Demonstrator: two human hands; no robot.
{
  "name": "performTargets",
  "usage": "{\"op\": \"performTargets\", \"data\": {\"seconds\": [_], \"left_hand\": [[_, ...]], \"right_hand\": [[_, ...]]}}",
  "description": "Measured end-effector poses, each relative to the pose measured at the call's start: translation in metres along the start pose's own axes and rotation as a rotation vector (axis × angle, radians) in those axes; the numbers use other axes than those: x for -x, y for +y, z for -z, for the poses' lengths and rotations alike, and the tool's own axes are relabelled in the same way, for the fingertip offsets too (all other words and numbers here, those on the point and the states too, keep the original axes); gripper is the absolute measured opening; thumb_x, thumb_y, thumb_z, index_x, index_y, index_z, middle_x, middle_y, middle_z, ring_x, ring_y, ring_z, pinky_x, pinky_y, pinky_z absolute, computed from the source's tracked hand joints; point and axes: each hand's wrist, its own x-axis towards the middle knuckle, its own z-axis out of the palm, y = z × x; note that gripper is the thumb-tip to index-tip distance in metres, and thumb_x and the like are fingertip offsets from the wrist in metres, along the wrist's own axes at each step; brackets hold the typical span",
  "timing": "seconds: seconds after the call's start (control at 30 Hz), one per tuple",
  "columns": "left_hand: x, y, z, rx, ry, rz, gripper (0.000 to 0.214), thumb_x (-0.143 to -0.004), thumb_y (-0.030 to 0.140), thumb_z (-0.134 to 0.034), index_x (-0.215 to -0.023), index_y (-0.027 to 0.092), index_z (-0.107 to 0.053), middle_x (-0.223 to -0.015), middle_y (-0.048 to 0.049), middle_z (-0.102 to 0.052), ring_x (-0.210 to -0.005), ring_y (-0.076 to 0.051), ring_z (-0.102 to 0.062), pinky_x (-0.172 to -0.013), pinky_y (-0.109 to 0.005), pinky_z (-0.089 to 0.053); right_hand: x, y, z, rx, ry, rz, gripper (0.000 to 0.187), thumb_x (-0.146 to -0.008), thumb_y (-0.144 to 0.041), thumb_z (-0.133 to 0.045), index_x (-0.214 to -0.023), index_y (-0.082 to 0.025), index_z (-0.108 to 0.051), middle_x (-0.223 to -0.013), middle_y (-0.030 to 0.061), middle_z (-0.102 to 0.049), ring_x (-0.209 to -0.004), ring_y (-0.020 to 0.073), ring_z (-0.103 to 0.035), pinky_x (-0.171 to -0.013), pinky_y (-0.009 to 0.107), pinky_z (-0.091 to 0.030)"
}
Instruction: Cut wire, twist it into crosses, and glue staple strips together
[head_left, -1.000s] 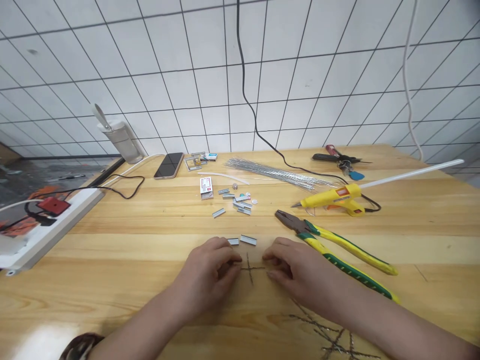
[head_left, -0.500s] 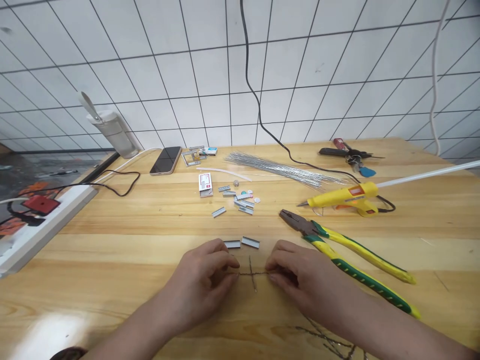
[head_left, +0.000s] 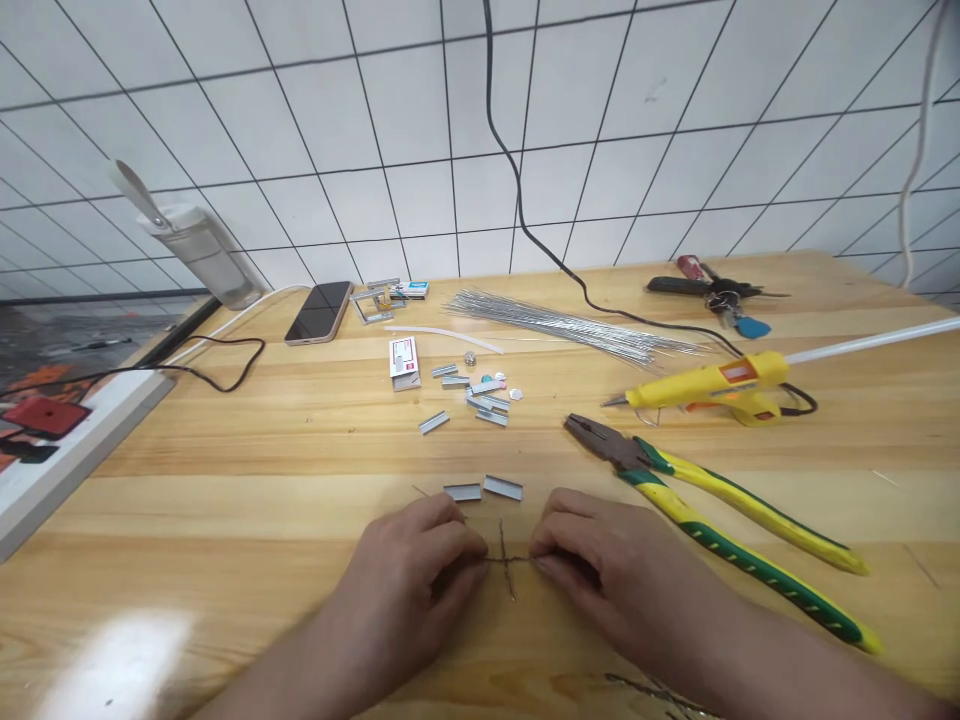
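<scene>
A small cross of thin twisted wire [head_left: 508, 560] lies low on the wooden table [head_left: 247, 500] between my hands. My left hand [head_left: 420, 575] pinches the cross's left arm with closed fingers. The right arm of the cross is pinched by my right hand [head_left: 600, 565], fingers curled. Two staple strips [head_left: 484, 490] lie just beyond the cross. Yellow-and-green pliers [head_left: 712, 510] rest to the right of my right hand.
A yellow glue gun [head_left: 712, 385] with a black cord, a bundle of straight wires [head_left: 577, 330], keys [head_left: 720, 295], several loose staple strips and a staple box [head_left: 403, 362], a phone [head_left: 319, 312], a grey bottle [head_left: 199, 250]. Another wire piece [head_left: 652, 692] shows at the bottom edge.
The view has tilted, so the table things sit slightly differently. Both hands stay pinched on the wire cross and have closed in a little on its centre.
</scene>
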Motion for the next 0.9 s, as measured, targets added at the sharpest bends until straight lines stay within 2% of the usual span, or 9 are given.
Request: {"op": "performTargets", "data": {"seconds": [0.17, 0.27, 0.37, 0.47, 0.53, 0.6, 0.67, 0.8, 0.9], "left_hand": [[0.0, -0.002, -0.002, -0.031, -0.009, -0.042, 0.016, -0.086, 0.017, -0.047, -0.079, 0.022, -0.06, -0.076, -0.0007, -0.058, -0.071, -0.013, -0.054, -0.063, -0.024, -0.042], [0.0, -0.002, -0.003, -0.052, -0.024, -0.056, 0.018, -0.087, 0.017, -0.046, -0.078, 0.021, -0.06, -0.076, -0.0009, -0.059, -0.072, -0.014, -0.055, -0.063, -0.024, -0.043], [0.0, -0.001, 0.0, -0.012, -0.027, -0.068, 0.017, -0.087, 0.016, -0.046, -0.084, 0.022, -0.061, -0.079, -0.0012, -0.06, -0.074, -0.014, -0.056, -0.066, -0.024, -0.044], [0.0, -0.001, 0.009, 0.089, 0.098, -0.037, 0.017, -0.087, 0.013, -0.046, -0.09, 0.021, -0.061, -0.081, -0.0014, -0.059, -0.072, -0.012, -0.056, -0.064, -0.021, -0.045], [-0.001, -0.001, 0.015, 0.115, 0.241, 0.013, 0.016, -0.086, 0.013, -0.047, -0.09, 0.02, -0.061, -0.08, -0.0014, -0.057, -0.069, -0.011, -0.055, -0.06, -0.02, -0.044], [-0.001, -0.002, 0.018, 0.106, 0.304, 0.039, 0.014, -0.085, 0.013, -0.05, -0.09, 0.02, -0.061, -0.079, -0.0008, -0.056, -0.066, -0.01, -0.054, -0.057, -0.019, -0.043], [0.0, -0.003, 0.017, 0.102, 0.251, 0.019, 0.014, -0.084, 0.013, -0.051, -0.09, 0.021, -0.061, -0.079, -0.0004, -0.056, -0.066, -0.01, -0.053, -0.058, -0.019, -0.043], [0.0, 0.001, 0.012, 0.102, 0.06, -0.049, 0.018, -0.085, 0.011, -0.048, -0.091, 0.022, -0.061, -0.084, -0.0013, -0.056, -0.073, -0.011, -0.055, -0.065, -0.02, -0.044], [0.0, 0.004, 0.011, 0.074, -0.01, -0.069, 0.02, -0.086, 0.011, -0.045, -0.09, 0.022, -0.061, -0.083, -0.0019, -0.057, -0.075, -0.012, -0.055, -0.066, -0.022, -0.045]], "right_hand": [[0.0, -0.001, 0.002, -0.076, 0.0, 0.033, 0.018, -0.081, -0.014, -0.049, -0.072, -0.021, -0.062, -0.071, -0.0003, -0.059, -0.066, 0.0138, -0.056, -0.059, 0.024, -0.04], [-0.001, -0.002, 0.004, -0.058, -0.009, 0.082, 0.027, -0.083, -0.01, -0.043, -0.094, -0.025, -0.063, -0.08, 0.0009, -0.059, -0.071, 0.0138, -0.057, -0.062, 0.023, -0.041], [-0.002, -0.002, 0.001, 0.107, -0.079, 0.128, 0.044, -0.075, -0.007, -0.048, -0.113, -0.029, -0.056, -0.083, 0.0019, -0.058, -0.067, 0.015, -0.056, -0.056, 0.024, -0.038], [-0.002, -0.001, -0.004, 0.24, -0.123, 0.153, 0.049, -0.071, -0.009, -0.053, -0.116, -0.029, -0.055, -0.084, 0.0033, -0.058, -0.063, 0.0165, -0.056, -0.052, 0.025, -0.036], [-0.002, -0.001, -0.007, 0.233, -0.116, 0.146, 0.046, -0.072, -0.009, -0.051, -0.113, -0.027, -0.057, -0.085, 0.0047, -0.059, -0.066, 0.0172, -0.057, -0.055, 0.026, -0.038], [-0.002, -0.001, -0.007, 0.186, -0.105, 0.135, 0.042, -0.074, -0.007, -0.049, -0.111, -0.025, -0.059, -0.086, 0.0058, -0.059, -0.07, 0.0174, -0.058, -0.059, 0.026, -0.041], [-0.001, -0.002, -0.006, 0.146, -0.081, 0.132, 0.038, -0.076, -0.006, -0.047, -0.107, -0.024, -0.061, -0.084, 0.006, -0.059, -0.071, 0.017, -0.059, -0.061, 0.026, -0.042], [-0.001, 0.001, 0.003, 0.046, -0.028, 0.109, 0.031, -0.082, -0.008, -0.042, -0.1, -0.022, -0.063, -0.08, 0.004, -0.058, -0.07, 0.0157, -0.058, -0.062, 0.025, -0.043], [-0.002, 0.008, 0.012, -0.081, 0.018, 0.096, 0.029, -0.084, -0.01, -0.042, -0.1, -0.023, -0.063, -0.082, 0.0028, -0.058, -0.073, 0.0144, -0.058, -0.065, 0.024, -0.044]]}}
